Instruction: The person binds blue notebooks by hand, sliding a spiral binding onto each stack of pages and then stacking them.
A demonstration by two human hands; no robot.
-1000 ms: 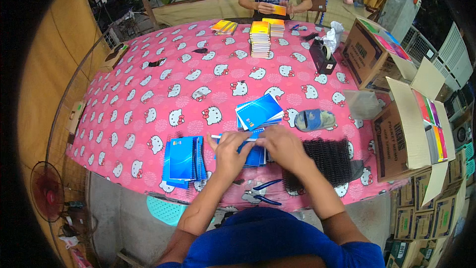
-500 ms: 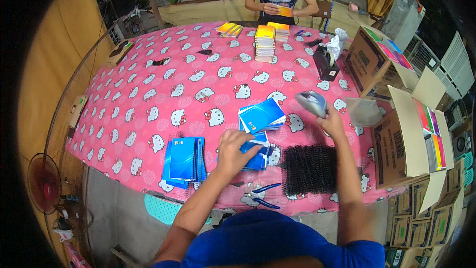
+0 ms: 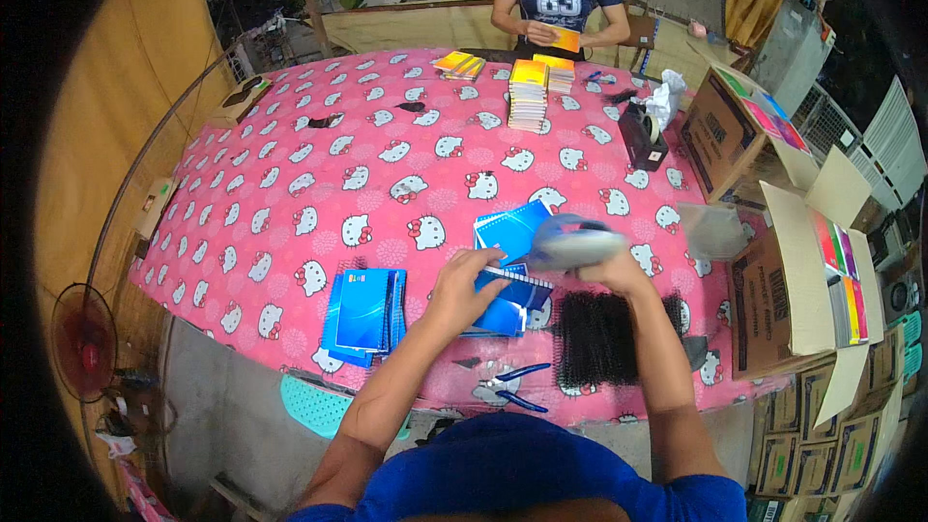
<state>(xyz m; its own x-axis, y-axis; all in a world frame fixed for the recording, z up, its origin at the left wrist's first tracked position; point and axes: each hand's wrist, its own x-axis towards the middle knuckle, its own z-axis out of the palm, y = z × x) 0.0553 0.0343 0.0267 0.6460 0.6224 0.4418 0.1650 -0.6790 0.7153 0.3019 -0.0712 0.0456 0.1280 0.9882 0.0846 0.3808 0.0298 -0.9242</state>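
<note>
My left hand (image 3: pixel 462 292) grips the near blue notebook (image 3: pixel 505 313) by its upper part, thumb and fingers closed on it. A row of punched holes shows along that notebook's edge. My right hand (image 3: pixel 619 273) is closed around a rounded grey-and-white handheld tool (image 3: pixel 577 247), smeared by motion, its kind unclear. The tool hangs beside a fanned stack of blue notebooks (image 3: pixel 512 230) and hides its right side. Below my right hand lies a pile of black spiral binding coils (image 3: pixel 597 338). Blue-handled pliers (image 3: pixel 522 372) rest near the table's front edge.
Another stack of blue notebooks (image 3: pixel 365 314) stands on the left. Opposite, a person (image 3: pixel 561 5) holds a yellow notebook behind yellow notebook stacks (image 3: pixel 528 97). A black tape dispenser (image 3: pixel 642 137) and open cartons (image 3: pixel 773 290) line the right side. A pink patterned cloth (image 3: pixel 319 174) covers the table.
My right hand has swung the grey tool leftward and down toward the blue notebooks. My left hand stays on the near notebook. The whole view has shifted slightly.
</note>
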